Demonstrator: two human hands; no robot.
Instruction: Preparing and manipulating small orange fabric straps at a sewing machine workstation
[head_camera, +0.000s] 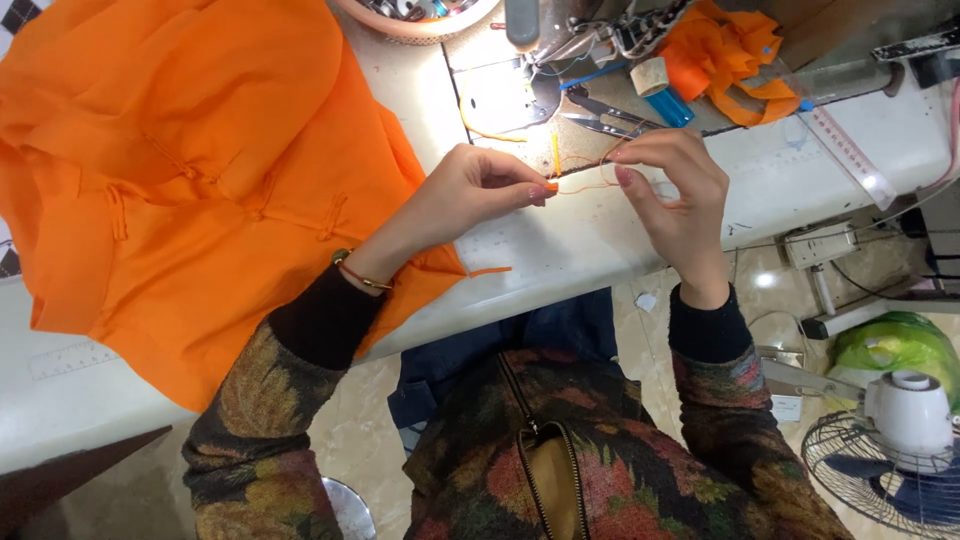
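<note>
A thin orange thread (585, 185) is stretching between both hands at the centre of the frame, just above the white table (560, 250). The left hand (470, 195) is pinching one end with fingertips closed; the right hand (675, 185) is pinching the other, thumb and forefinger together, remaining fingers curled loosely. Orange fabric (190, 170) is lying at the left. Scissors (610, 117) are sitting near the sewing machine (570, 30) at the top.
</note>
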